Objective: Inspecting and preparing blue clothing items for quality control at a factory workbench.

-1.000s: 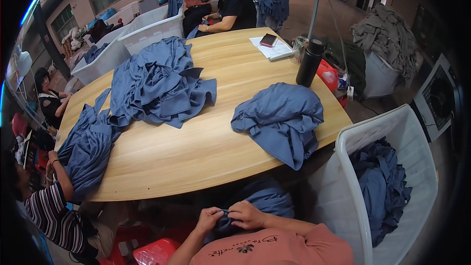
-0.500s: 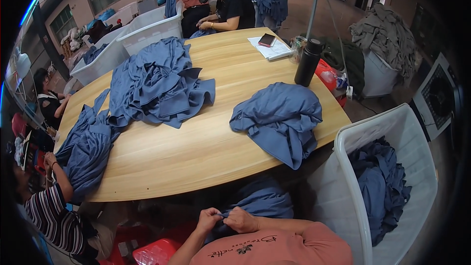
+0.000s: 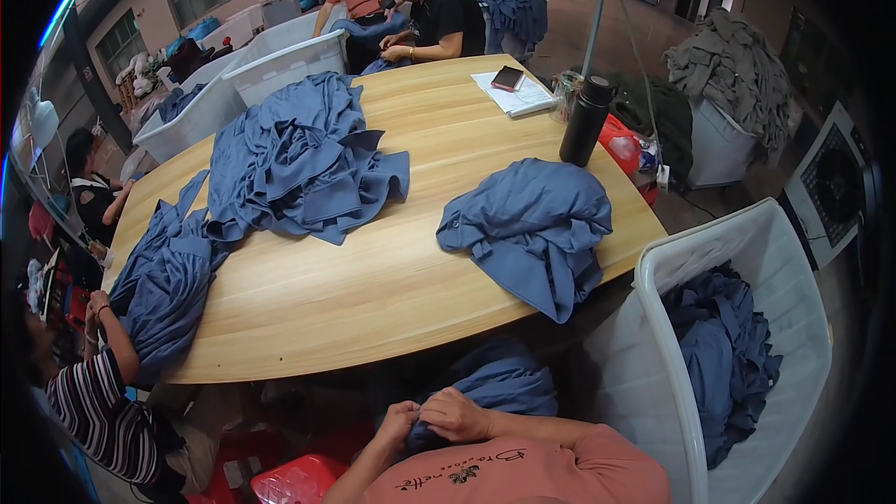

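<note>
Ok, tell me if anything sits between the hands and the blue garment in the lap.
Nothing visible does. The left hand and right hand already pinch the blue fabric garment directly, below the edge of the light wooden table. The folded blue pile lies apart on the tabletop.

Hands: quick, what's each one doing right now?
Left hand: closed, pinching the blue fabric garment in the lap.
Right hand: closed, gripping the same garment.

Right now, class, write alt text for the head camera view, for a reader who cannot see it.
The person's left hand and right hand pinch a blue garment in their lap, below a wooden table carrying heaped blue garments and a black bottle. A white bin of blue clothing stands to the right; other people work nearby.
</note>
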Demonstrator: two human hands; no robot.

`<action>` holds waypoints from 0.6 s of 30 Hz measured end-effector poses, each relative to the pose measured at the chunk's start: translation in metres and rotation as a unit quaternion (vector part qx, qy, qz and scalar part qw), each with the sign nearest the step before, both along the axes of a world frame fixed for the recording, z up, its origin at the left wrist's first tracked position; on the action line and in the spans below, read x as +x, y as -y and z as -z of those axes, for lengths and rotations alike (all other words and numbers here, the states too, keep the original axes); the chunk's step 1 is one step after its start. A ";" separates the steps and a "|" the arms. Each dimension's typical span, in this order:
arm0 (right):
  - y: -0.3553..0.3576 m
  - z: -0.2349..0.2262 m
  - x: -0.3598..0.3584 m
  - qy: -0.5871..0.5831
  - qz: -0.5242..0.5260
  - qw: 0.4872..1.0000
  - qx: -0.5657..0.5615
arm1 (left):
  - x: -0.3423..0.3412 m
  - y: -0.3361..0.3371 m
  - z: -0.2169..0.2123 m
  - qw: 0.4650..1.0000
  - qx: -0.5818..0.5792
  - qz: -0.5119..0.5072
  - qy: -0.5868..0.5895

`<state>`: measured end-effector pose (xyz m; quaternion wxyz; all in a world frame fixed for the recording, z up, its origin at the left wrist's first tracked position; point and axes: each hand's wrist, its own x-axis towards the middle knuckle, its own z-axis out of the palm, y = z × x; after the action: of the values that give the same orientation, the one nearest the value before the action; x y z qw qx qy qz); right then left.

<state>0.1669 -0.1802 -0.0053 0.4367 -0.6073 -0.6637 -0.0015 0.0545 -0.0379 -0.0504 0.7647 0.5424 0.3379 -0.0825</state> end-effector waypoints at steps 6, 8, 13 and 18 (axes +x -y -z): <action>-0.002 0.017 -0.007 -0.066 -0.008 0.990 -0.127 | 0.000 -0.004 0.006 0.996 -0.086 -0.017 -0.013; 0.000 0.019 -0.009 -0.056 -0.027 0.988 -0.142 | -0.002 0.000 0.004 0.995 -0.092 -0.022 -0.020; 0.008 0.017 -0.016 -0.040 -0.130 0.978 -0.159 | -0.015 0.014 0.003 0.999 -0.015 -0.001 -0.039; 0.007 0.002 -0.014 0.011 -0.109 0.952 -0.287 | -0.013 0.009 0.011 0.969 0.237 0.060 0.026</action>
<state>0.1530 -0.1875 -0.0069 0.2337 -0.6310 -0.7031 0.2299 0.0420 -0.0474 -0.0612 0.6167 0.7291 0.2950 -0.0319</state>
